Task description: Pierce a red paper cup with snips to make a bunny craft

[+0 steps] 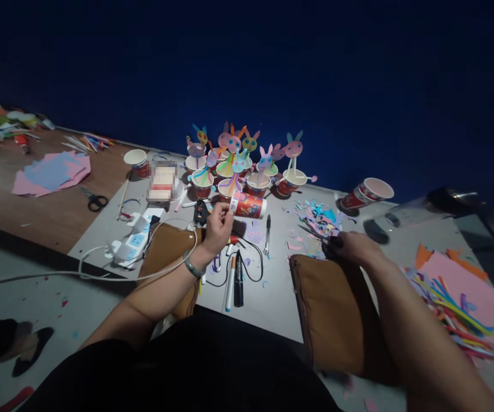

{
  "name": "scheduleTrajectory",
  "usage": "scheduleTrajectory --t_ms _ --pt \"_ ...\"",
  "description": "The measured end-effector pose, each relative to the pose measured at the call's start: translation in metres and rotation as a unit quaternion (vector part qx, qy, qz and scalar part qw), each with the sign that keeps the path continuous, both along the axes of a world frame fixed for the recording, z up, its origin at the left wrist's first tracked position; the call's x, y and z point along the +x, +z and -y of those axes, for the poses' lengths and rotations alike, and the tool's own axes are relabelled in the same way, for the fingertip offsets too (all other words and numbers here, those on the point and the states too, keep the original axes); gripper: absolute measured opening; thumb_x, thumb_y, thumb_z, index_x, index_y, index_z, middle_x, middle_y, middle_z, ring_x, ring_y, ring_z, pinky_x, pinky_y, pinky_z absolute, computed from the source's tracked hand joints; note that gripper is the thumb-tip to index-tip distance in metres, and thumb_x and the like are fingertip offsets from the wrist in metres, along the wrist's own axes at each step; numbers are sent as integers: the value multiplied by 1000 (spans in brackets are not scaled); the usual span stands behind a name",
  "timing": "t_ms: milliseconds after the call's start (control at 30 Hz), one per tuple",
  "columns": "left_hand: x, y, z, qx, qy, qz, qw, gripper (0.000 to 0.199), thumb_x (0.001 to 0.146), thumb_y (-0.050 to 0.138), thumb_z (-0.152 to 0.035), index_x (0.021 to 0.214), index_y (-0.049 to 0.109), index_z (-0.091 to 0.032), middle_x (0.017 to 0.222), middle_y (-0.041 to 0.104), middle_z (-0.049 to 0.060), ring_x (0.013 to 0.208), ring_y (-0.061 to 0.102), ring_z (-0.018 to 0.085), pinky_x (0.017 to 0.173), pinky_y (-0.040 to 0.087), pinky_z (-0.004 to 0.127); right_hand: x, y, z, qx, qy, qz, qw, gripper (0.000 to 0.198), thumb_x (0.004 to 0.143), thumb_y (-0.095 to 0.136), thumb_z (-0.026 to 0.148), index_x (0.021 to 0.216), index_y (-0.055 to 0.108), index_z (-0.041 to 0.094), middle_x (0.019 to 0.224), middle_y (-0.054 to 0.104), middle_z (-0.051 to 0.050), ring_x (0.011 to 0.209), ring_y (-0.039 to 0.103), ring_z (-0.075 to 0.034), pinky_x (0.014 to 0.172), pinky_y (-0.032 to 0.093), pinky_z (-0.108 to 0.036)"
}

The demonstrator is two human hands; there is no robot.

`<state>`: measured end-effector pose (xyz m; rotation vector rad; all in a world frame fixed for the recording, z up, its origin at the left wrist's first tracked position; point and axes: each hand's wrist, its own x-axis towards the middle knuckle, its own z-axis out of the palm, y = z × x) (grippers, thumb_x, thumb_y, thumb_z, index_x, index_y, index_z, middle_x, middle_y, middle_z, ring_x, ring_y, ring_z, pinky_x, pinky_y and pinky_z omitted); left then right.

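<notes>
My left hand (218, 230) is closed on a red printed paper cup (250, 205), tipped onto its side above the table. My right hand (356, 248) is at the dark handles of a pair of scissors (313, 231), its fingers curled around them. The blades point left over coloured paper scraps (322, 212). Behind the held cup stand several red paper cups (292, 184) with paper animal heads (294, 147) on stalks. A black pen (268, 234) lies between my hands, with markers (239, 280) nearer to me.
A plain cup (365, 194) stands at the right near a clear bottle (410, 217). Pipe cleaners (448, 315) and pink paper (461, 280) lie at far right. A power strip (135, 240) with a white cable is on the left. Brown pouches (337, 315) lie at the front edge.
</notes>
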<state>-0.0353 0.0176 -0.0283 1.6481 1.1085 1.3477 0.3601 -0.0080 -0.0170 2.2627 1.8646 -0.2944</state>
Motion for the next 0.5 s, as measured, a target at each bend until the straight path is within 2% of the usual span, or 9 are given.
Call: scheduleTrajectory --t_ms 67,167,333,400,500 --pt "1 1 0 -4 24 45 999 25 95 39 -45 97 45 -21 63 49 -6 54 51 7 55 41 20 -1 -1 -1 -10 15 -9 1000 21 59 74 34 54 60 21 54 51 -3 51 43 -14 55 29 -32" --pt "1 4 -1 0 26 87 996 27 94 42 -48 98 44 -21 63 51 -6 55 55 7 55 44 20 -3 7 -1 -3 20 -9 1000 15 57 74 30 55 62 20 57 51 -3 51 41 -13 55 29 -31" --pt "-1 18 -9 21 28 128 991 28 93 45 -48 98 44 -21 74 57 -2 61 62 8 57 49 21 -5 37 9 39 -13 12 999 13 63 70 32 62 65 20 62 56 -6 52 41 -15 54 30 -31" --pt "-3 27 -16 41 25 154 987 26 93 46 -46 98 44 -21 77 57 -2 61 62 7 60 52 22 -10 53 21 62 -29 3 998 14 66 68 35 66 64 21 61 58 -6 51 43 -17 53 30 -31" --pt "-3 42 -31 71 20 164 984 24 94 47 -43 99 44 -20 82 57 0 68 63 8 63 53 23 -35 71 48 141 -22 -65 988 21 71 64 44 73 63 22 59 58 -4 51 48 -18 51 33 -30"
